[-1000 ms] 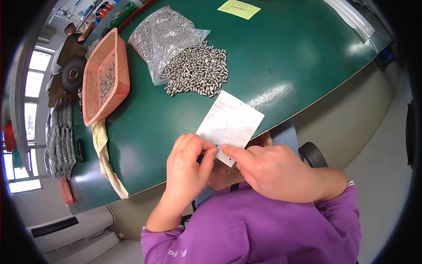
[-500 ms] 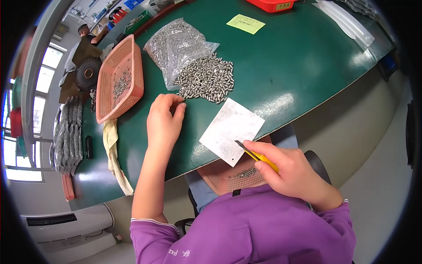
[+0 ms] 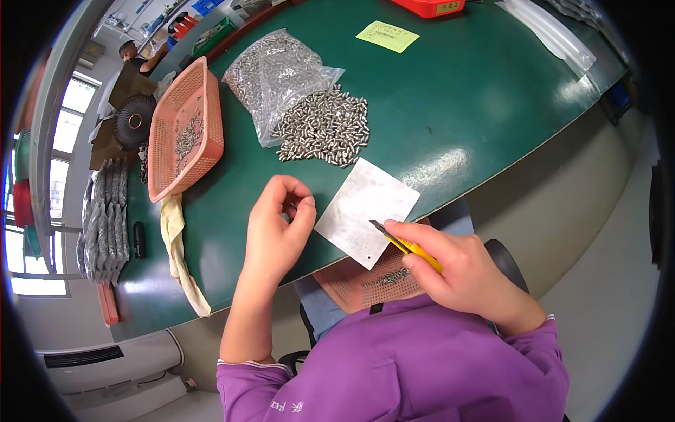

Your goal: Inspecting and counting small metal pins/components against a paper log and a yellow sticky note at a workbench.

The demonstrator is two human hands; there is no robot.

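Note:
My left hand is over the green table beside the left corner of a white square sheet. Its thumb and fingers are curled together in a pinch; whatever they may hold is too small or hidden to see. In my right hand is a yellow utility knife, its dark blade pointing over the sheet's lower right part. Beyond the sheet lies a heap of small silvery metal pins, spilling from a clear plastic bag full of the same pieces.
A pink basket with some metal pieces stands left on the table. Another pink basket with pieces rests below the table edge, at my lap. A yellow cloth, a yellow paper and a red tray lie around.
My left hand has moved from the near edge of the heap toward me and right, to beside the white sheet. My right hand with the knife has hardly moved.

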